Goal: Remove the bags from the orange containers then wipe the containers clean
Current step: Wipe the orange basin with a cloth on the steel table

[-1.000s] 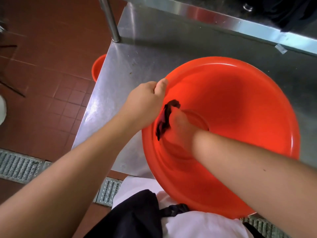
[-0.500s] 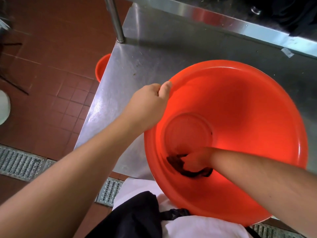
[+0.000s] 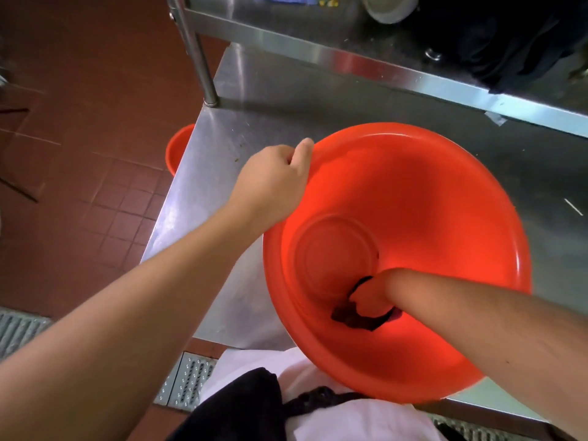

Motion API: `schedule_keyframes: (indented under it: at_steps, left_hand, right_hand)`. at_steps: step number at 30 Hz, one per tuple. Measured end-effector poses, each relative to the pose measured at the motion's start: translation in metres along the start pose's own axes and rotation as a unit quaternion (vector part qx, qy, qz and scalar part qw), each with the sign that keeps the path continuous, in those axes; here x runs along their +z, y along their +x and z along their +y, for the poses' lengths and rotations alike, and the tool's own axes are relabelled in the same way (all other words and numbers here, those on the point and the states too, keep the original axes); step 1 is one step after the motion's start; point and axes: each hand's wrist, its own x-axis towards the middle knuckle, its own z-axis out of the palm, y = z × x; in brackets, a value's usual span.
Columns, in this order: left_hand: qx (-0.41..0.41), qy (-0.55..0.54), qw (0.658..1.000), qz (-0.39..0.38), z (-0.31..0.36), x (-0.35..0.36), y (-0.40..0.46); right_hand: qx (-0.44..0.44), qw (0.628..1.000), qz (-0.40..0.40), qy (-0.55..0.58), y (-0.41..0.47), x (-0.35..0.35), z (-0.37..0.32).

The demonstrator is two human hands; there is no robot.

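A large orange basin (image 3: 429, 198) rests tilted toward me on the steel table (image 3: 222, 148), its near edge hanging over the table's front. My left hand (image 3: 273, 183) grips the basin's left rim. My right hand (image 3: 369, 300) is inside, pressing a dark cloth (image 3: 353, 319) against the near inner wall just beside the round bottom. No bag shows in the basin.
A second orange container (image 3: 176, 148) stands on the red tile floor left of the table. A steel upper shelf (image 3: 350, 58) on a post (image 3: 197, 58) runs across the back, with a dark bundle (image 3: 509, 36) and a metal bowl (image 3: 388, 7) on it. Floor drain grates (image 3: 187, 380) lie below.
My right hand slid the cloth from the basin's left inner wall down to the near wall beside the bottom. My left hand kept its hold on the rim.
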Motion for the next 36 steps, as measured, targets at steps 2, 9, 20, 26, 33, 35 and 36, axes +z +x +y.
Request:
schedule_keyframes:
  at_steps: [2, 9, 20, 26, 33, 35, 36]
  left_hand:
    - [-0.009, -0.022, 1.000, -0.014, 0.013, 0.001, 0.013]
    - [-0.089, -0.129, 0.986, 0.059, -0.036, -0.020, -0.084]
    - [-0.150, -0.400, 0.901, -0.072, -0.051, 0.001, -0.148]
    - [-0.170, -0.364, 0.914, 0.065, -0.036, -0.001, -0.076]
    - [-0.246, -0.299, 0.921, 0.040, -0.044, 0.008, -0.077]
    - [-0.235, -0.310, 0.918, 0.073, -0.042, 0.018, -0.086]
    - [-0.227, -0.317, 0.916, 0.093, -0.040, 0.019, -0.087]
  right_hand:
    - [0.015, 0.998, 0.008, 0.065, -0.002, -0.004, 0.003]
    - [-0.021, 0.988, 0.067, 0.134, 0.000, 0.000, -0.002]
    - [-0.079, 0.949, 0.102, 0.289, -0.030, -0.007, -0.025]
    - [-0.132, 0.840, 0.170, 0.498, -0.053, -0.024, -0.048]
    - [-0.168, 0.790, 0.162, 0.567, -0.081, -0.020, -0.057]
    - [-0.198, 0.774, 0.161, 0.580, -0.092, -0.015, -0.065]
    - [-0.219, 0.758, 0.159, 0.593, -0.098, -0.013, -0.071]
